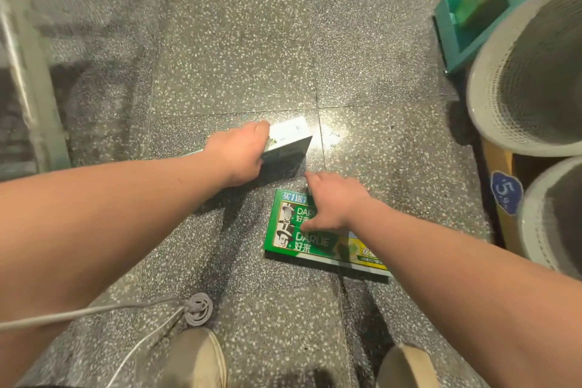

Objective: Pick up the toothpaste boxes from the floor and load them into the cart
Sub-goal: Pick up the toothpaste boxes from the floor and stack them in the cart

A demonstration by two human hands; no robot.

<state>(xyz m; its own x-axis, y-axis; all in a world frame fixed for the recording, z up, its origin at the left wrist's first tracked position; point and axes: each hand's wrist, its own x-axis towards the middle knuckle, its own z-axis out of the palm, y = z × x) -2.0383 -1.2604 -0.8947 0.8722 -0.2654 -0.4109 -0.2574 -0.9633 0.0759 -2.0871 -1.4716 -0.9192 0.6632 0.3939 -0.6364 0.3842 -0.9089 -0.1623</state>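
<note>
My left hand grips a toothpaste box, held tilted on edge just above the speckled floor, its pale back face showing. A second, green toothpaste box lies flat on the floor below it, label up. My right hand hovers over the top of this green box with fingers spread, its thumb touching or almost touching the label. It holds nothing. No cart is clearly in view.
Two pale mesh baskets stand at the right on a yellow stand with a blue price tag. A teal shelf base lies behind them. A pale upright frame runs along the left. My shoes and a grey cord are near.
</note>
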